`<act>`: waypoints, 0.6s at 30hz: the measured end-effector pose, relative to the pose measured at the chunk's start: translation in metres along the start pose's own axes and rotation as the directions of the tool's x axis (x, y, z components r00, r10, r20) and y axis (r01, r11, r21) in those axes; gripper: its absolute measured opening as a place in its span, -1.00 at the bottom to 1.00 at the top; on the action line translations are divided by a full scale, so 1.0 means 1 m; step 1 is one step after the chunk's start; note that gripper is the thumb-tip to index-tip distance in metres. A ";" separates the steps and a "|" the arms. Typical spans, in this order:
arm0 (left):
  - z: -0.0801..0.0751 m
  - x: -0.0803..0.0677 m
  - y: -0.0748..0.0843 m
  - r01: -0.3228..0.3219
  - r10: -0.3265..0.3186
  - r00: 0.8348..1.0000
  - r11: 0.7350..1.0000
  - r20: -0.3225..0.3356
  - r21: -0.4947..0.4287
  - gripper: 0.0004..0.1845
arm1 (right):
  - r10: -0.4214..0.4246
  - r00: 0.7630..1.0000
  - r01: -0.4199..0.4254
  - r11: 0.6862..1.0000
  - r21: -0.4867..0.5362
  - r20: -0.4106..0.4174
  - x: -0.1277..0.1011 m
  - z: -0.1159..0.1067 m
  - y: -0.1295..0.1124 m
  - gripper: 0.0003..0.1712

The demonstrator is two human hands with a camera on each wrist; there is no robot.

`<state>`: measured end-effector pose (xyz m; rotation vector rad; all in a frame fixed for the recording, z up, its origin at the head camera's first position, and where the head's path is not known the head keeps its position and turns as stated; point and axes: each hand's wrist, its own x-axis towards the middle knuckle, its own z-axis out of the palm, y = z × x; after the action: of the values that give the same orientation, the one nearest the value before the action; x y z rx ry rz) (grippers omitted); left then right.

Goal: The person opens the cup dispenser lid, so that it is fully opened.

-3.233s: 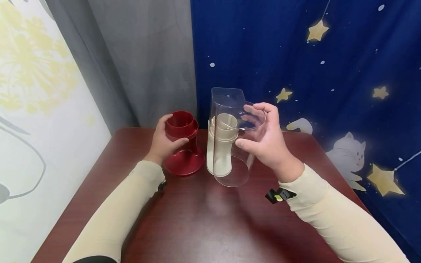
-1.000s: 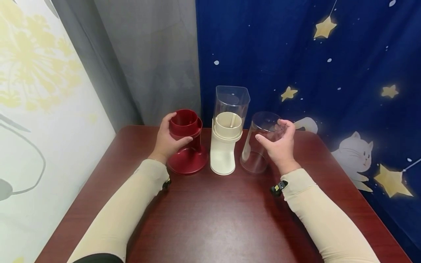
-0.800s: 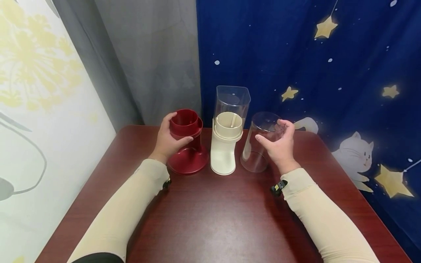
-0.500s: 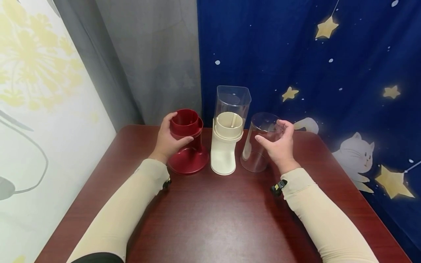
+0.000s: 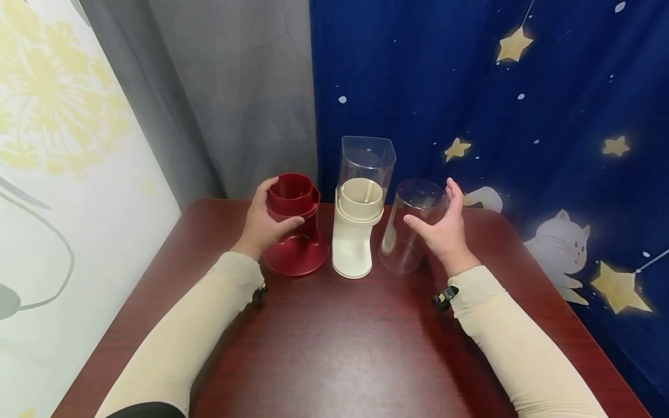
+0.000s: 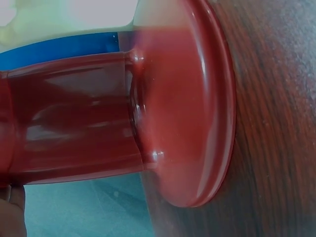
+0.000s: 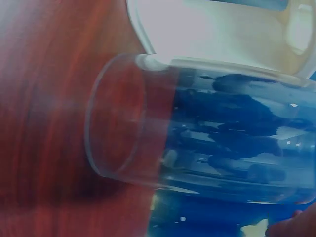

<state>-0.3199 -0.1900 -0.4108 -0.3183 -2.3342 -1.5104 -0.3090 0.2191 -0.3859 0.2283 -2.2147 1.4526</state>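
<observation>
The red stand looks like glossy moulded plastic with bright highlights on its round foot. The cream stand is smooth, matt plastic under a clear plastic hood. The clear cylinder is thin transparent plastic. The table is dark reddish wood grain with a soft sheen. The sleeves are matt beige cloth.

The cylinder stands right of the dispenser.
</observation>
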 end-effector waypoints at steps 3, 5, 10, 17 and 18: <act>-0.002 0.000 0.001 0.003 -0.003 1.000 1.000 0.008 0.009 0.11 | -0.040 0.999 0.039 0.999 -0.008 -0.016 0.003 -0.005 -0.010 0.34; -0.002 0.000 0.002 0.002 -0.002 1.000 1.000 0.012 0.016 0.13 | -0.066 0.998 0.067 0.998 0.012 -0.024 0.006 -0.008 -0.018 0.32; -0.006 0.002 0.005 -0.022 0.022 1.000 0.999 0.011 0.040 0.18 | -0.126 0.992 0.128 0.988 0.084 -0.029 0.016 -0.013 -0.040 0.33; -0.013 0.004 0.028 -0.063 0.063 0.998 0.997 0.007 0.034 0.19 | -0.128 0.992 0.126 0.989 0.082 0.016 0.026 -0.015 -0.066 0.40; -0.014 0.004 0.033 -0.071 0.071 0.997 0.997 0.004 0.039 0.20 | -0.120 0.992 0.118 0.990 0.081 0.022 0.027 -0.015 -0.069 0.40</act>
<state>-0.3093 -0.1891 -0.3759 -0.3892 -2.3251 -1.4300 -0.3013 0.2070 -0.3119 0.4022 -2.1280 1.4814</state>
